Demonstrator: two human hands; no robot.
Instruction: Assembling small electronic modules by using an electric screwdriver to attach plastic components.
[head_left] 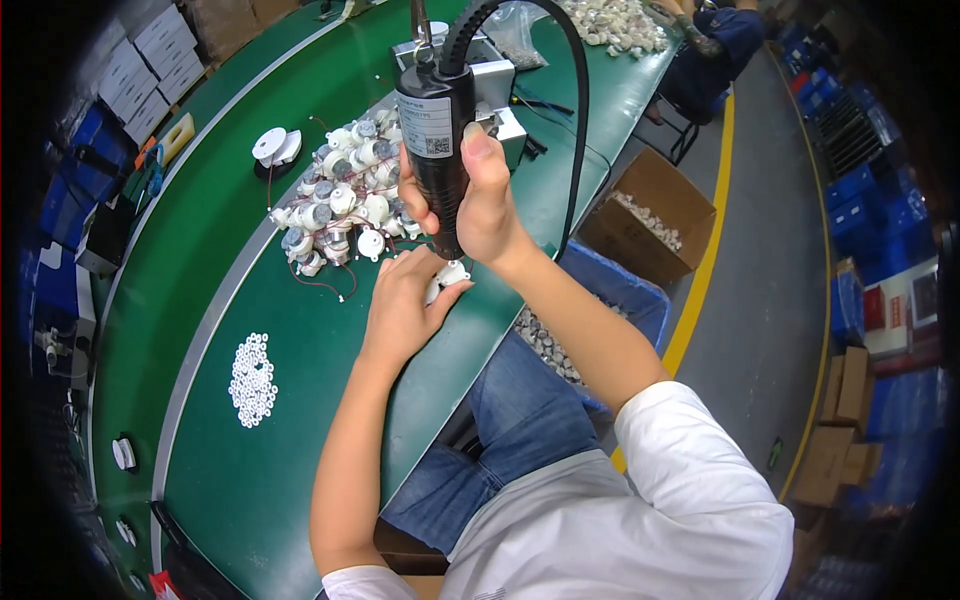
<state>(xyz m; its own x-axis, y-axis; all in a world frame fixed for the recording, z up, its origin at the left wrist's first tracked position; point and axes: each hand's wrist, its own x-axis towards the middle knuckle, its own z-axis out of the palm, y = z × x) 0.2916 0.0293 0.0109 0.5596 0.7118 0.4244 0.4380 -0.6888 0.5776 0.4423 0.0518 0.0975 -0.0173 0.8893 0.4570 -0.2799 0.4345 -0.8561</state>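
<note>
In my right hand point(490, 205) is a black electric screwdriver point(436, 172), held upright with the fingers wrapped round its body and the thumb along its side. A cable loops from its top, and a metal hook or hanger rises above it. The lower end comes down over a white plastic part point(453, 273) on the green table. My left hand point(403, 300) lies closed around that part, fingers on the far side and thumb on the near side. The fingers partly cover it, and the screwdriver's tip is hidden. Just beyond lies a heap of small motors point(342, 195) with white housings and red wires.
Small white rings point(254, 382) lie piled on the green workbench point(300, 430), left of my arm. A curved green belt point(215, 215) runs beyond its metal edge. A blue bin point(640, 290) and a cardboard box point(640, 235) with parts stand at right. Another person point(715, 50) sits farther along.
</note>
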